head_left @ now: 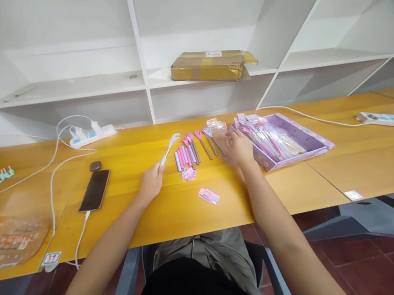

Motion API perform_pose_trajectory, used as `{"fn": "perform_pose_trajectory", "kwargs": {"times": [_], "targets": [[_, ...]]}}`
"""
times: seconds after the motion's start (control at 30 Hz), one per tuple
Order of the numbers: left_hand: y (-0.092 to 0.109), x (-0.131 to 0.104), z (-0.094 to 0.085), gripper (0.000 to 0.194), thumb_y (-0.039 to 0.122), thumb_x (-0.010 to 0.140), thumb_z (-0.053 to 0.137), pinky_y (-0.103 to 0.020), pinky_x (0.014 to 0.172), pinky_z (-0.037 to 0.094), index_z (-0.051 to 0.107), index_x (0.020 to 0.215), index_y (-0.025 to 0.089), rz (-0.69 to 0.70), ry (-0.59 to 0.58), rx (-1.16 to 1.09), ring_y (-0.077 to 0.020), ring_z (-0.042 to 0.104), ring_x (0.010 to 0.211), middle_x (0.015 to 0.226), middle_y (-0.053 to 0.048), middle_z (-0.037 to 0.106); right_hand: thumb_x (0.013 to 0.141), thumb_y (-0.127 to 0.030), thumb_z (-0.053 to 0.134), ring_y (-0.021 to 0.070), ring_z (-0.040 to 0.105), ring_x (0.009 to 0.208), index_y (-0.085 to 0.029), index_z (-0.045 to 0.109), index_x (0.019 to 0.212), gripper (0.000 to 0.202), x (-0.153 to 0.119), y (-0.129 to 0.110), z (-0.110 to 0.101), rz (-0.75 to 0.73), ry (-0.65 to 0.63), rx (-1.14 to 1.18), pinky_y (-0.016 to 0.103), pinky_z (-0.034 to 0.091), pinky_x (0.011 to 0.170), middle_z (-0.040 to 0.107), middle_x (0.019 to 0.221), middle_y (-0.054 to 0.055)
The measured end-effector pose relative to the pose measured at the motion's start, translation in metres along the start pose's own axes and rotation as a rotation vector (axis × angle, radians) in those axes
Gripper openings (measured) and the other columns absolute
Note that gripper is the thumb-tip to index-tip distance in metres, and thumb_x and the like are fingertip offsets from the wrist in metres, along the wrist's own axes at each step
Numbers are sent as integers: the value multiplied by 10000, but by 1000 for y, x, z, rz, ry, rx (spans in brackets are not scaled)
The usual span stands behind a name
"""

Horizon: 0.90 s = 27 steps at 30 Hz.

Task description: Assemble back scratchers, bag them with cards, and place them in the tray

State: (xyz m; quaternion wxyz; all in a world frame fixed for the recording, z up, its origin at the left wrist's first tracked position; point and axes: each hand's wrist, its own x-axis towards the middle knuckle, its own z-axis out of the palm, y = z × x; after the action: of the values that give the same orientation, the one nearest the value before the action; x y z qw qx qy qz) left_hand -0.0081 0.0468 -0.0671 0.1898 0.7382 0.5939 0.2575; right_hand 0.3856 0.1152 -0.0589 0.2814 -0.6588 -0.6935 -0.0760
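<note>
My left hand [151,181] is closed around the handle of a back scratcher [170,145] with a light blue claw head, tilted up to the right. My right hand [238,148] has its fingers bent onto a clear plastic bag [218,129], next to the purple box [295,158]. Between my hands lie pink and blue claw heads on metal rods [204,146], and a row of pink, purple and blue handles [183,157]. Small pink cards [188,174] lie just below the handles. Another pink card group [209,196] rests nearer the table's front edge.
Bagged back scratchers [264,135] fill part of the purple box. At left are a phone [95,191] on a cable, a small dark case [95,166], a power strip [93,136] and an orange plastic bag [13,239]. A taped carton [209,65] sits on the shelf behind.
</note>
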Motion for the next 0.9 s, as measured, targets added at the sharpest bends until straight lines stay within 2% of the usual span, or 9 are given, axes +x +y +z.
{"fn": "perform_pose_trajectory", "kwargs": {"times": [0.13, 0.23, 0.3, 0.5, 0.6, 0.7, 0.77, 0.83, 0.9], "targets": [[-2, -1, 11, 386, 497, 1163, 338, -310, 691, 452, 588, 1014, 244, -13, 14, -212, -186, 600, 670, 702, 26, 584, 1062, -384, 557, 386, 652, 1262, -31, 714, 1385, 503, -10, 29, 11, 155, -115, -154, 481, 545, 1082, 684, 1336, 309], [1, -2, 18, 373, 490, 1152, 365, -317, 703, 457, 601, 1009, 238, 0, -8, -271, -179, 587, 661, 689, 31, 568, 1018, -394, 629, 418, 648, 1281, -11, 713, 1378, 532, -14, 31, 11, 211, -180, -218, 494, 546, 1081, 658, 1377, 327], [2, -3, 20, 363, 478, 1148, 383, -321, 704, 454, 608, 997, 236, -2, -18, -289, -177, 582, 651, 678, 32, 561, 1018, -323, 598, 401, 656, 1266, -19, 718, 1372, 482, -13, 28, 11, 246, -180, -227, 472, 545, 1061, 664, 1378, 314], [2, -1, 21, 295, 456, 1144, 429, -306, 651, 440, 588, 1015, 242, -8, 32, -389, -163, 555, 607, 671, 43, 549, 1033, -183, 514, 317, 688, 1088, -90, 803, 1236, 365, -8, 28, 9, 365, -106, -159, 418, 532, 956, 737, 1240, 252], [2, -1, 27, 143, 369, 1120, 494, -280, 622, 440, 529, 1205, 260, -14, 112, -529, -133, 529, 564, 746, 70, 560, 1035, -196, 505, 304, 685, 1024, -105, 819, 1137, 342, -4, 25, 5, 323, 98, -63, 440, 546, 955, 752, 1153, 224], [3, -1, 29, 199, 334, 1096, 524, -257, 599, 422, 520, 1289, 282, 2, 130, -655, -113, 489, 566, 847, 60, 575, 1041, -233, 523, 255, 680, 895, -135, 796, 1134, 305, 0, -1, -2, 171, 338, 108, 427, 587, 899, 737, 1091, 171], [5, -2, 27, 161, 359, 1078, 559, -271, 671, 465, 627, 1189, 264, 62, 101, -630, -134, 548, 681, 911, 16, 615, 1069, -267, 547, 228, 681, 848, -173, 785, 1168, 274, -4, -38, -6, 3, 391, 247, 395, 608, 832, 726, 1086, 141], [7, -3, 24, 186, 398, 1035, 640, -304, 790, 513, 723, 1090, 241, 125, 58, -594, -171, 608, 834, 990, -27, 654, 1093, -277, 582, 234, 714, 921, -208, 787, 1207, 244, -16, -86, -7, -210, 335, 364, 381, 626, 834, 735, 1119, 139], [10, -5, 23, 261, 432, 955, 759, -321, 828, 525, 771, 1115, 227, 145, 1, -642, -189, 622, 887, 1051, -45, 671, 1107, -245, 592, 247, 743, 1013, -229, 789, 1274, 259, -31, -132, -4, -428, 194, 464, 393, 644, 888, 751, 1179, 149]]}}
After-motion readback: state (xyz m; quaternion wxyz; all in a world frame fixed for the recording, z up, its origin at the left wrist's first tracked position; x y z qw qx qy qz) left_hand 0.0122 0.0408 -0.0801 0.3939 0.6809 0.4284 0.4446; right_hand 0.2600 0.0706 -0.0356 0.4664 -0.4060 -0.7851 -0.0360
